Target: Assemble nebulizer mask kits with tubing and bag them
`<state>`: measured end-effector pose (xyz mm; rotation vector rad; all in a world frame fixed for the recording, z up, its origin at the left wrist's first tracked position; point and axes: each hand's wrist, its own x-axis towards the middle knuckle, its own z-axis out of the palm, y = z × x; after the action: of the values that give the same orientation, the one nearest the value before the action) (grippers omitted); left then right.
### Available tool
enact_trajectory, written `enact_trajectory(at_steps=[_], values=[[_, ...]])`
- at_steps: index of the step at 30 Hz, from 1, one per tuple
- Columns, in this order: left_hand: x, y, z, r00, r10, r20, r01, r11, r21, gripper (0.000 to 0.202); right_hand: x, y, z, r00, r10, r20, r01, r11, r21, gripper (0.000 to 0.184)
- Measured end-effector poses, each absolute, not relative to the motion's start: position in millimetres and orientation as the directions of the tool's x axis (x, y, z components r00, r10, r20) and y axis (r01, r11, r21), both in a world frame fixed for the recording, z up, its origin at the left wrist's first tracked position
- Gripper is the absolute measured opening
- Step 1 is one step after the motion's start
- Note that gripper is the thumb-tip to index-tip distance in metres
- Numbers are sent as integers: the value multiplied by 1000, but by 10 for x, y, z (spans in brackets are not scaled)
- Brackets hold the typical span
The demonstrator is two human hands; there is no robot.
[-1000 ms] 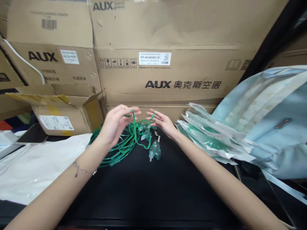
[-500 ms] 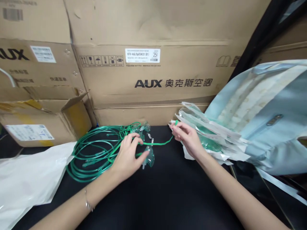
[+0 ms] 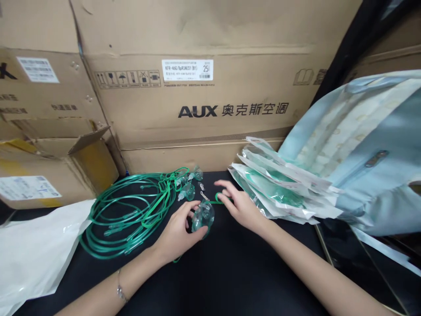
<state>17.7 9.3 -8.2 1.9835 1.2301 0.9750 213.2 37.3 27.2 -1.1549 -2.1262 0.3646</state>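
My left hand [image 3: 179, 230] is wrapped round a clear green oxygen mask [image 3: 204, 216], thumb on the near side. From the mask a green elastic strap [image 3: 215, 202] runs right to my right hand [image 3: 240, 206], whose curled fingers have it pinched or looped; the index finger points out to the left. Coiled green tubing [image 3: 128, 215] lies to the left of my left hand, with loose green straps on it. More oxygen masks [image 3: 187, 192] rest beyond my left hand. Two small metal strips [image 3: 204, 195] lie on the black table between the hands.
Packaged masks in clear-and-white pouches [image 3: 279, 184] are stacked at the right, before a light-blue bag [image 3: 365, 166]. A white plastic sheet [image 3: 42, 250] and an opened carton [image 3: 49, 166] occupy the left. Large cardboard boxes [image 3: 237, 145] form the back edge of the black table [image 3: 217, 281].
My left hand has taken hold of the mask, which has come nearer. My right hand has moved left and down toward it, so the strap between them is shorter.
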Motion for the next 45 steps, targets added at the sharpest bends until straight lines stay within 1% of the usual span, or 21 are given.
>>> enact_trajectory(at_steps=[3, 5, 7, 10, 12, 15, 18, 21, 24, 27, 30, 32, 35, 38, 40, 43, 45], values=[[159, 134, -112, 210, 951, 225, 240, -274, 931, 52, 2110, 376, 213, -430, 782, 452, 620, 619, -481, 20], [146, 157, -124, 177, 956, 236, 96, -255, 962, 62, 2085, 361, 179, -403, 796, 452, 647, 597, -475, 24], [135, 160, -119, 159, 953, 257, 25, -264, 964, 67, 2055, 332, 157, -381, 808, 449, 658, 578, -483, 26], [141, 144, -103, 141, 950, 278, 36, -286, 958, 63, 2014, 281, 145, -408, 785, 465, 606, 614, -505, 24], [156, 133, -104, 141, 948, 286, 53, -295, 954, 63, 1996, 252, 147, -406, 775, 484, 601, 626, -497, 24], [171, 125, -127, 152, 941, 302, 73, -315, 946, 66, 1988, 222, 158, -380, 768, 514, 658, 616, -434, 25], [168, 119, -149, 160, 930, 330, 119, -350, 929, 67, 1990, 209, 165, -395, 733, 554, 683, 638, -356, 23], [159, 119, -157, 173, 925, 339, 143, -364, 920, 67, 1991, 207, 159, -407, 693, 595, 648, 678, -347, 22], [154, 128, -164, 158, 922, 353, 169, -378, 910, 66, 1979, 195, 172, -392, 700, 597, 592, 689, -419, 24], [156, 138, -171, 133, 920, 369, 183, -389, 903, 66, 1952, 157, 225, -395, 748, 534, 573, 655, -492, 22], [164, 134, -170, 140, 930, 341, 124, -358, 926, 69, 1925, 121, 282, -408, 777, 479, 568, 627, -533, 31], [171, 124, -161, 140, 938, 317, 74, -330, 941, 71, 1914, 115, 295, -406, 794, 454, 537, 608, -585, 34], [181, 110, -145, 134, 944, 302, 43, -310, 950, 70, 1907, 132, 273, -396, 830, 392, 473, 550, -688, 36], [186, 106, -135, 133, 947, 291, 22, -296, 955, 66, 1901, 165, 235, -365, 880, 304, 400, 444, -802, 37], [186, 107, -132, 126, 950, 284, 6, -287, 958, 66, 1896, 185, 217, -352, 892, 282, 349, 405, -845, 35], [184, 107, -125, 126, 957, 261, -5, -262, 965, 68, 1896, 209, 198, -320, 902, 288, 269, 379, -886, 29], [184, 108, -119, 125, 963, 240, -8, -241, 970, 69, 1901, 222, 185, -294, 923, 248, 214, 316, -924, 25]])
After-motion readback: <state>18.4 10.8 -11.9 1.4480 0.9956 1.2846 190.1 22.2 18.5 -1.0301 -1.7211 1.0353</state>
